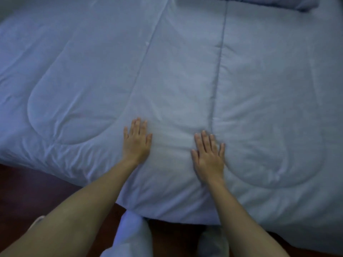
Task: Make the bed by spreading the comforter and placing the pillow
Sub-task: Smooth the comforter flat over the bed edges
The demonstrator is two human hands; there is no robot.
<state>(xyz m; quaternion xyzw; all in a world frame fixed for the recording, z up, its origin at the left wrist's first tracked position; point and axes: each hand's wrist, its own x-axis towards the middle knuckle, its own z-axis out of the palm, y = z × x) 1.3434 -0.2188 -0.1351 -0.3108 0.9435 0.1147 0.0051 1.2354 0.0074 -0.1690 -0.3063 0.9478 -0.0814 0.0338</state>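
Note:
A pale blue quilted comforter [176, 75] lies spread flat over the bed and fills most of the view, with stitched oval seams and a few soft creases. My left hand [136, 140] rests palm down on it near the front edge, fingers straight and together. My right hand [208, 154] presses flat on the comforter a little to the right, fingers spread, beside a long stitched seam. A corner of a blue pillow [304, 3] shows at the top right, lying on the bed.
The comforter's near edge hangs over the bed side above a dark reddish floor [27, 191]. My legs in light trousers [131, 238] stand close against the bed below the hands.

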